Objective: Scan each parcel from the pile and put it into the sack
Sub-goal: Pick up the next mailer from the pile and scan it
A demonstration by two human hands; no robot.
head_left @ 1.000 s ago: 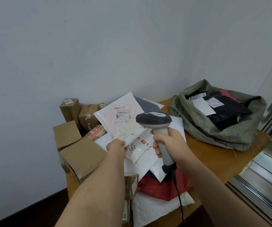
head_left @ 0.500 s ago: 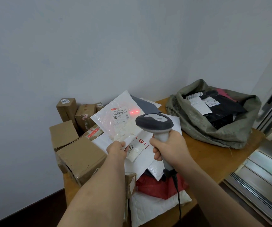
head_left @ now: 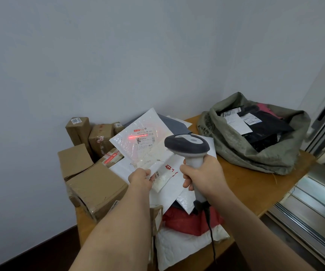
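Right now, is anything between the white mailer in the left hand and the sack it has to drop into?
The scanner, gripped in the right hand, is raised between the white mailer and the sack. Otherwise only bare table lies between them, and the sack's mouth gapes open with parcels inside.
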